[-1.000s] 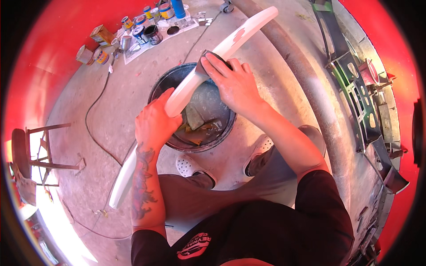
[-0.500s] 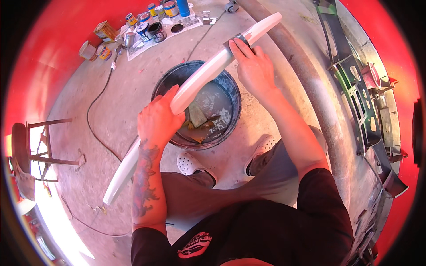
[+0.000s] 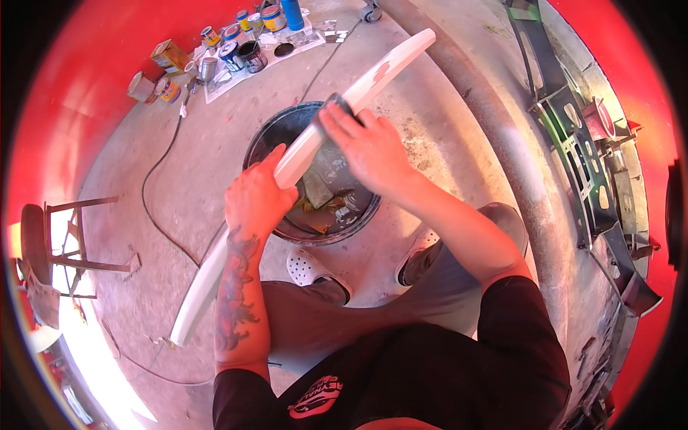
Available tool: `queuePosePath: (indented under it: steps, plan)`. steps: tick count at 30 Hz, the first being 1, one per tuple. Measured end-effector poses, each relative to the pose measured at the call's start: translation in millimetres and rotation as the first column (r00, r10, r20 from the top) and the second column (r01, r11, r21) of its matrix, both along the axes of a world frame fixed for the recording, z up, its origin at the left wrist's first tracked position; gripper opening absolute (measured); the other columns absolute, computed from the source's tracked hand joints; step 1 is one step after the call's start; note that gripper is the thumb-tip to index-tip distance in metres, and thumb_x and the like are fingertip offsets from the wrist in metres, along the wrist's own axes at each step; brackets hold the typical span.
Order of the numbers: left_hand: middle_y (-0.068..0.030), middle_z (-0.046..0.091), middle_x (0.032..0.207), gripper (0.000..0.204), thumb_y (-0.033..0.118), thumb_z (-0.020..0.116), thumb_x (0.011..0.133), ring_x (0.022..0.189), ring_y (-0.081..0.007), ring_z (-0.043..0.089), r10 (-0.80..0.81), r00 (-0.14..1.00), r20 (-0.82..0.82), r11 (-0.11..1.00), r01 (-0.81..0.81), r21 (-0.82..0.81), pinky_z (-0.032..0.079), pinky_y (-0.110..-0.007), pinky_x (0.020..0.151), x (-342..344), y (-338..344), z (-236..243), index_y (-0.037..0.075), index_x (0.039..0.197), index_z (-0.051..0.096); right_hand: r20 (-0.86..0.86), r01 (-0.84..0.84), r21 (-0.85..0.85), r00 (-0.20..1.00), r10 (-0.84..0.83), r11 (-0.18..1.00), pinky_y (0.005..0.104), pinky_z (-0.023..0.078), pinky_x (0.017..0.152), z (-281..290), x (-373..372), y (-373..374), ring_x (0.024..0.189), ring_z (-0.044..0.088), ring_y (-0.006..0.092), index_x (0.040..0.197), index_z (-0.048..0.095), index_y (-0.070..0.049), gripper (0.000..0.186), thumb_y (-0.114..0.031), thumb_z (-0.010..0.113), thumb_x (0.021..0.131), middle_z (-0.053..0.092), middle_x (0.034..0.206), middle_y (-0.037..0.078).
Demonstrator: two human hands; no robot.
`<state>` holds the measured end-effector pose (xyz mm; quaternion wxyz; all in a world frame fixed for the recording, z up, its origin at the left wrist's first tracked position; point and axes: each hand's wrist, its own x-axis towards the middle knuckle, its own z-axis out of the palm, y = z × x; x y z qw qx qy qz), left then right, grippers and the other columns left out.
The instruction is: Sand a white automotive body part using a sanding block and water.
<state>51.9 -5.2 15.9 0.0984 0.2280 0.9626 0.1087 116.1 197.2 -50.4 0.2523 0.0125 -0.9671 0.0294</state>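
A long, slightly curved white strip point(image 3: 299, 156) slants across the view, from upper right to lower left. My left hand point(image 3: 254, 192) grips it near its middle, thumb and fingers wrapped round it. My right hand point(image 3: 374, 149) presses a dark grey sheet point(image 3: 335, 107), which looks like sandpaper, around the strip's upper half; its fingers lie over the sheet. Beyond that hand, a reddish patch point(image 3: 382, 72) marks the white surface. Below the strip stands a dark round tub point(image 3: 266, 136) of murky water. A greyish block point(image 3: 317, 188) and yellowish scraps lie in it.
Paint cans point(image 3: 252, 56) and a blue bottle point(image 3: 292, 14) stand on paper at the far left. A thin hose point(image 3: 143, 175) winds over the concrete floor. At left is a metal-framed stand point(image 3: 82, 265). Dark bumper-like parts point(image 3: 573, 158) line the right side, beside a thick pipe point(image 3: 512, 136).
My right hand has slid the grey sheet down the strip, closer to my left hand. The strip's upper end has shifted slightly left and down, and the reddish patch has come into sight.
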Motion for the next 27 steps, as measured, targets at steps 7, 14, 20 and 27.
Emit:
queuePosePath:
  steps: [7,14,20,27]
  plan:
    - [-0.0174,0.073,0.11,0.07,0.022,0.073,0.072,0.103,-0.0357,0.069,0.005,1.0,-0.027,0.999,-0.003,0.042,0.054,-0.045,0.092,0.8,-3.5,3.2,0.023,0.14,0.06,0.02,0.048,0.008,0.999,-0.048,0.999,0.0394,0.049,0.082,4.7,-9.0,32.7,0.102,0.057,0.024,0.144,0.053,-0.015,0.063,-0.01,0.058,0.081,0.053,0.147,0.001]
    - [-0.0128,0.073,0.108,0.071,0.023,0.073,0.073,0.099,-0.0347,0.07,0.001,1.0,-0.025,1.0,-0.002,-0.017,0.055,-0.047,0.089,-2.0,-14.3,6.2,0.024,0.141,0.058,0.0,-0.046,-0.028,0.999,0.046,0.999,0.04,0.049,0.079,-0.5,1.0,2.8,0.1,0.058,0.0251,0.142,0.054,-0.014,0.061,-0.008,0.059,0.081,0.055,0.145,0.0]
    - [-0.0134,0.074,0.108,0.071,0.022,0.074,0.072,0.1,-0.0351,0.07,-0.019,1.0,-0.005,0.997,0.018,-0.077,0.055,-0.047,0.089,0.6,-15.7,10.0,0.024,0.141,0.058,0.108,0.163,-0.025,0.981,-0.159,0.986,0.0412,0.05,0.083,-19.9,-13.2,37.2,0.106,0.057,0.026,0.143,0.053,-0.014,0.059,-0.01,0.055,0.084,0.053,0.147,0.002]
    - [-0.0138,0.074,0.107,0.069,0.021,0.074,0.071,0.101,-0.0344,0.07,0.03,0.999,0.042,0.992,-0.024,-0.124,0.055,-0.046,0.09,-3.9,-32.1,7.1,0.024,0.139,0.061,0.067,-0.109,-0.055,0.991,0.113,0.993,0.0398,0.05,0.084,-25.4,-8.5,7.8,0.108,0.057,0.0265,0.144,0.051,-0.012,0.064,-0.007,0.058,0.081,0.052,0.148,0.002]
